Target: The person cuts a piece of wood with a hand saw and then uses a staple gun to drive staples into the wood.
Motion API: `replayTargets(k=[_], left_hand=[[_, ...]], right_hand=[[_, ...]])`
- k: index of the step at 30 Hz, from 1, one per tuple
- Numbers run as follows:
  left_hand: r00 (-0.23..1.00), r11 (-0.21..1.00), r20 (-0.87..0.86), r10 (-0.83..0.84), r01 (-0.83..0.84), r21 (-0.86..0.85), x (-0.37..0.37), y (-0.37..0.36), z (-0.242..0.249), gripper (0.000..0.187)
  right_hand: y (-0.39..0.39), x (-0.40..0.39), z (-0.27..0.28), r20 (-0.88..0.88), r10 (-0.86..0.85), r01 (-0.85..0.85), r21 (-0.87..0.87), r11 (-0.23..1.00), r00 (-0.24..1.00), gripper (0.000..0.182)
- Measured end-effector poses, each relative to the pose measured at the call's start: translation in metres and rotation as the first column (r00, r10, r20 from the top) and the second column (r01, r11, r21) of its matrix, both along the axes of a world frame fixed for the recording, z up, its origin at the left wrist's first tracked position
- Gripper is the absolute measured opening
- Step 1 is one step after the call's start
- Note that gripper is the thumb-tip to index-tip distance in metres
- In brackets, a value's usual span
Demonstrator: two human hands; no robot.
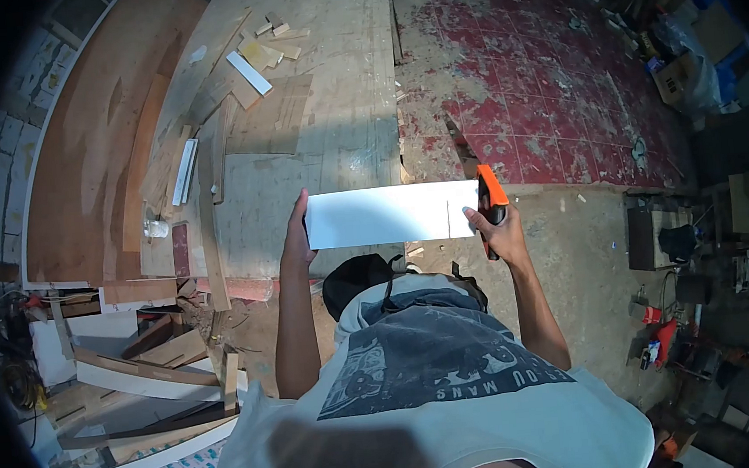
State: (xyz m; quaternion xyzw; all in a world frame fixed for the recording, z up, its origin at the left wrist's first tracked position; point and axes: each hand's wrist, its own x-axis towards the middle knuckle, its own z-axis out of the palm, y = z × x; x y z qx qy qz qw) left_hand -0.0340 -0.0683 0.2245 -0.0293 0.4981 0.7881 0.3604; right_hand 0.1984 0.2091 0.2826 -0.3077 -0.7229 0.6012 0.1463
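A white board [382,216] is held level in front of my body, with a dark line drawn across it near its right end. My left hand [297,231] grips the board's left end, fingers behind and along the edge. At the other end my right hand [499,231] has its thumb on the board and also holds a handsaw [493,191] with an orange and black handle. The saw's dark blade seems to point away from me, beyond the board. Most right-hand fingers are hidden behind the handle.
A large wooden worktop [332,140] lies ahead, with wood offcuts [272,48] and white strips [184,171] on it. Worn red tiles [530,90] cover the floor at the right. Scrap boards [148,375] pile up at lower left; tools and boxes [677,78] line the right side.
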Motion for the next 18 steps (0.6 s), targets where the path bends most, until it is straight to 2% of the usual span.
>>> replayTargets(k=[5,14,18], left_hand=[[0.998,0.996,0.009,0.068,-0.068,-0.053,0.008,0.005,0.008,0.035],[0.996,0.996,0.045,0.072,-0.069,-0.060,0.015,0.004,0.002,0.034],[0.995,0.995,0.064,0.079,-0.075,-0.061,0.016,0.003,-0.005,0.036]], right_hand=[[0.002,0.005,-0.010,0.012,-0.009,0.009,0.020,1.000,1.000,0.029],[0.003,0.010,-0.027,-0.039,-0.019,0.018,-0.031,0.999,0.999,0.029],[0.004,0.011,-0.029,-0.006,-0.024,0.024,-0.062,0.998,1.000,0.029]])
